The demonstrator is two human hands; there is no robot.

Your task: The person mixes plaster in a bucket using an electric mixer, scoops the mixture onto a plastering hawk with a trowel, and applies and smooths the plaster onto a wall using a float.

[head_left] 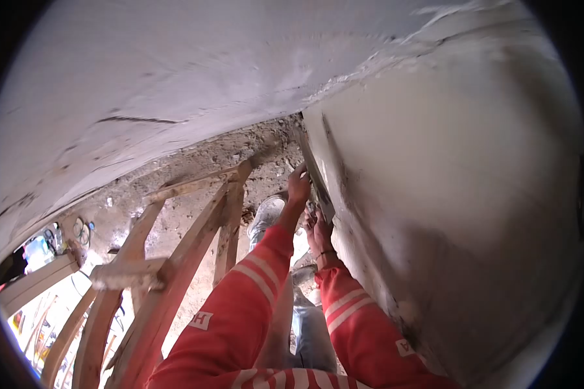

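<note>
Along the foot of the right-hand wall runs a long narrow board [315, 170], its near end beside my hands. My left hand [299, 184] reaches farther out, at the board's left edge, with its fingers bent against it. Closer to me, my right hand [318, 232] is at the near end of the board, fingers curled around something small that I cannot make out. Both sleeves are red with pale stripes. A dusty shoe [270, 211] shows on the ground left of my hands.
A wooden frame of rough beams [194, 243] stands close on my left. The pale wall [435, 168] rises at the right, and another plastered surface [194, 71] spans the top. Rubble-strewn ground [266, 172] lies between. Assorted items lie at the lower left.
</note>
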